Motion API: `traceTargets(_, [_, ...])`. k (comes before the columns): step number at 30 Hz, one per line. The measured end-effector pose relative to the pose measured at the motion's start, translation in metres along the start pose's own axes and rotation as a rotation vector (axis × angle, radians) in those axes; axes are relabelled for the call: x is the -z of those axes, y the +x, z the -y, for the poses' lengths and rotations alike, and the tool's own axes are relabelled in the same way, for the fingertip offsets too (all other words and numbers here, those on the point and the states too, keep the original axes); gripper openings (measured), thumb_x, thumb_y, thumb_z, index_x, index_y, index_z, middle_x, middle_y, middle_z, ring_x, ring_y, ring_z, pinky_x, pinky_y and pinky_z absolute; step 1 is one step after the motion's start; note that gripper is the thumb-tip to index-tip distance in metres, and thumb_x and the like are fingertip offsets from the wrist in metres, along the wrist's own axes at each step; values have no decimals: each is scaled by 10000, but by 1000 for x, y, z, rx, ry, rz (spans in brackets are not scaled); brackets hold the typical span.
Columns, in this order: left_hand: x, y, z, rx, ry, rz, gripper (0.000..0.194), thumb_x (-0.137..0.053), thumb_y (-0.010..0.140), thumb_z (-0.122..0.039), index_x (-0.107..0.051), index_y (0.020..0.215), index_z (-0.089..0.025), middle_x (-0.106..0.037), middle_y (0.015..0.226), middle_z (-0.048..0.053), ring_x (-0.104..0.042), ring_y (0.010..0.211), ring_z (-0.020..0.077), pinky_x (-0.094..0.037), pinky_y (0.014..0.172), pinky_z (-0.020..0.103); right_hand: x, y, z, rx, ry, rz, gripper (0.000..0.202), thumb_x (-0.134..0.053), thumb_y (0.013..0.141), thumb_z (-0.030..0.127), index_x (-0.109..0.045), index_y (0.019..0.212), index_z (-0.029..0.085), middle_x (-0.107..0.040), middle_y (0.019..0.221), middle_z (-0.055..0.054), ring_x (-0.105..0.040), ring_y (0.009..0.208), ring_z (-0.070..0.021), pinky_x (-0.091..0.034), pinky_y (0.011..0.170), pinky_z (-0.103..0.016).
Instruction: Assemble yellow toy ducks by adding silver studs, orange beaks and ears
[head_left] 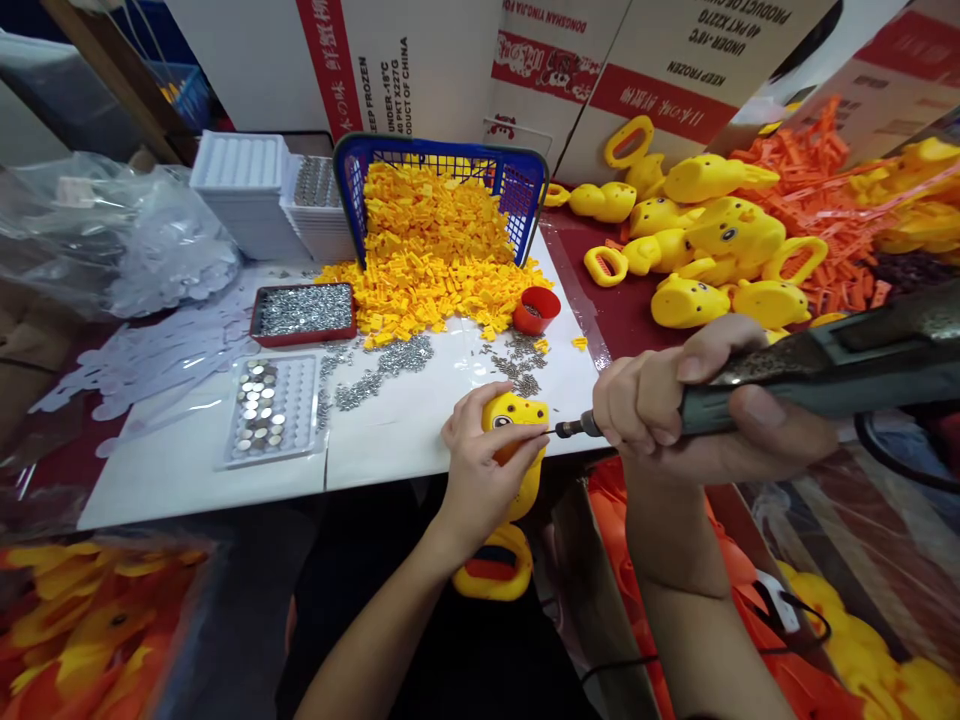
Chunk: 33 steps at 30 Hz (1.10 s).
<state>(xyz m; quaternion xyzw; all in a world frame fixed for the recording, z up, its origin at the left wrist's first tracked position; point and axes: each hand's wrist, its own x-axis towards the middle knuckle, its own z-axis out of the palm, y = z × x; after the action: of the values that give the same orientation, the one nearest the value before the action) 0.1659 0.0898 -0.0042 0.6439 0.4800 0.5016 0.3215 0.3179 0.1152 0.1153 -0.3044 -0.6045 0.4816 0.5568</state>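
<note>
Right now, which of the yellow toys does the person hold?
The yellow toy in the left hand, at the front edge of the white tabletop; the power tool in the right hand points at it. The toys heaped at the right lie untouched.

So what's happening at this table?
The person's left hand holds a yellow animal-shaped toy at the table's near edge. The right hand grips a power driver, its thin tip right by the left fingertips; contact is too small to tell. Beyond, a tipped blue basket spills small yellow parts, with loose metal pieces in front.
</note>
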Motion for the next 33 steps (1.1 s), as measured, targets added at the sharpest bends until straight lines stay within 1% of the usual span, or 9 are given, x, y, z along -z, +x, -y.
traceTargets(3, [0, 0, 2, -2, 20, 7, 90, -796, 833, -281, -814, 905, -330, -654, 1290, 68, -602, 1220, 289, -446, 1045, 520, -4, 0, 1, 17, 0, -26, 266, -704, 846, 455, -523, 754, 284, -446, 393, 84, -391, 271, -128, -424, 344, -301])
traceTargets(6, [1, 0, 4, -16, 27, -5, 131, -808, 822, -308, -811, 951, -329, -653, 1293, 72, -607, 1214, 294, -452, 1037, 516, -3, -2, 5, 1, -33, -45, 283, -721, 830, 473, -521, 755, 289, -454, 389, 83, -409, 273, -138, -437, 349, -314])
traceTargets(9, [0, -1, 4, -42, 50, -35, 147, -828, 800, -327, -813, 946, -331, -653, 1282, 74, -609, 1195, 298, -458, 1019, 516, 0, -3, 7, -35, -68, -17, 302, -736, 811, 503, -522, 761, 295, -468, 395, 77, -438, 284, -155, -453, 359, -335])
traceTargets(14, [-1, -2, 5, -103, 118, -78, 167, -840, 781, -357, -813, 943, -323, -647, 1259, 83, -602, 1167, 294, -467, 995, 507, 0, -5, 5, 29, -44, 24, 258, -694, 868, 437, -536, 734, 282, -450, 408, 67, -430, 306, -136, -454, 372, -310])
traceTargets(18, [-2, 0, 7, -128, 127, -83, 180, -819, 801, -379, -812, 966, -308, -631, 1259, 94, -593, 1158, 290, -476, 994, 502, 4, -5, 4, 59, -61, 27, 189, -658, 896, 408, -575, 786, 279, -452, 444, 64, -448, 337, -130, -470, 396, -301])
traceTargets(21, [-2, 1, 9, -141, 119, -83, 185, -793, 824, -394, -807, 979, -295, -623, 1253, 99, -585, 1161, 287, -477, 998, 506, 9, -3, 0, 90, -43, 108, 117, -621, 894, 367, -588, 841, 267, -473, 476, 57, -481, 361, -138, -495, 415, -311])
traceTargets(24, [-3, 2, 12, -173, 109, -93, 268, -792, 805, -452, -800, 1002, -270, -608, 1255, 114, -570, 1167, 297, -481, 998, 517, 11, -1, -7, 139, 13, 126, 75, -579, 883, 324, -573, 857, 253, -455, 480, 55, -461, 356, -129, -474, 403, -294])
traceTargets(27, [-2, 2, 15, -212, 97, -93, 355, -815, 769, -478, -787, 1039, -250, -588, 1269, 119, -553, 1181, 296, -493, 1009, 504, 10, -1, -12, 131, 37, 125, 79, -582, 891, 315, -549, 850, 257, -454, 494, 56, -454, 367, -122, -469, 419, -284])
traceTargets(33, [-3, 4, 15, -244, 95, -100, 329, -815, 780, -446, -776, 1046, -256, -577, 1254, 107, -549, 1158, 277, -502, 1001, 477, -3, -4, -19, 157, 41, 120, 85, -610, 914, 305, -545, 885, 260, -470, 536, 59, -418, 399, -102, -444, 444, -263])
